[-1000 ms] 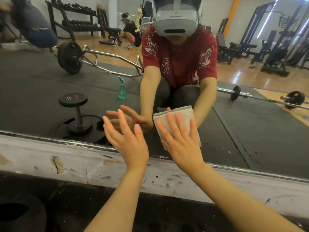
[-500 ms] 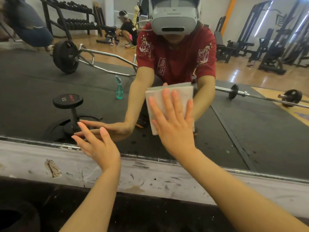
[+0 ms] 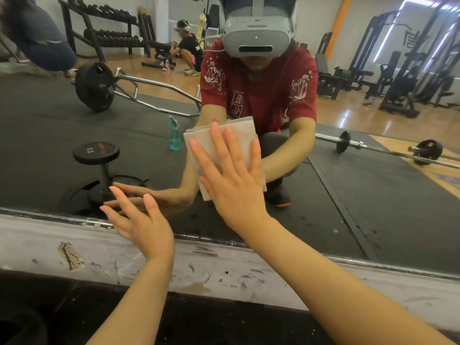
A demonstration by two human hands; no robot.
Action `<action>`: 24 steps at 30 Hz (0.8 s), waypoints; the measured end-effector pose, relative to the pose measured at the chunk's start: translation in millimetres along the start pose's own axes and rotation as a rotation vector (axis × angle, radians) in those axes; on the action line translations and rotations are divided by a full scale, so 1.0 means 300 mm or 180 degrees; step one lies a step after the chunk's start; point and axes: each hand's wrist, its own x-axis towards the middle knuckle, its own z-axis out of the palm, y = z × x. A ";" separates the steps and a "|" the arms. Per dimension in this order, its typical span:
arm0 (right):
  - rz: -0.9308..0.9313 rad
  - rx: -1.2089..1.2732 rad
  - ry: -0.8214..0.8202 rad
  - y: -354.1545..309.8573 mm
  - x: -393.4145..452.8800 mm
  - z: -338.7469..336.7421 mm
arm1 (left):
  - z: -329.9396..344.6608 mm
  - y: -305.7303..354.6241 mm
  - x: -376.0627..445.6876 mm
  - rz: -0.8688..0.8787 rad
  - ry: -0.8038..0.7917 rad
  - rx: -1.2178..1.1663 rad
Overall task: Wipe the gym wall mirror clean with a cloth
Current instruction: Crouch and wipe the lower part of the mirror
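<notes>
Head view: the right hand (image 3: pixel 234 185) lies flat, fingers spread wide, pinning a folded pale cloth (image 3: pixel 239 135) against the lower part of the wall mirror (image 3: pixel 373 195); nothing is gripped, the palm only presses. The left hand (image 3: pixel 142 220) is also open and empty, its fingertips (image 3: pixel 115 189) touching the glass just above the mirror's bottom edge, beside the scuffed white sill (image 3: pixel 249 265). Small dark specks show on the glass to the right of the wrist. Because the cloth is held by pressure alone, it may well slip or bunch if the palm eases. The bare left fingertips are likely to leave fresh prints on the glass.
</notes>
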 end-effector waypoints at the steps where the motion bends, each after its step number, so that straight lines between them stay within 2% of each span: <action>1: 0.0015 0.0026 0.0015 -0.012 0.012 0.002 | 0.001 -0.002 0.001 0.0001 0.0003 0.0012; 4: -0.0153 0.0008 -0.0130 -0.046 -0.046 0.036 | -0.001 -0.002 0.000 0.0033 0.0003 0.0031; 8: -0.0916 -0.0157 -0.0572 -0.046 -0.206 0.074 | -0.009 0.004 -0.002 0.0006 -0.0023 0.0036; 10: -0.1064 -0.0269 -0.0633 -0.021 -0.234 0.072 | -0.015 0.007 -0.001 -0.0011 -0.0036 0.0055; 17: -0.0852 -0.0494 -0.0552 0.169 -0.347 0.033 | -0.028 0.016 -0.002 -0.0034 -0.0102 0.0060; 20: -0.1035 -0.0500 -0.0662 0.261 -0.400 0.010 | -0.032 0.020 -0.003 -0.0033 -0.0114 0.0085; 24: -0.1009 -0.0459 -0.0748 0.259 -0.398 0.008 | -0.034 0.024 -0.004 -0.0065 -0.0105 0.0099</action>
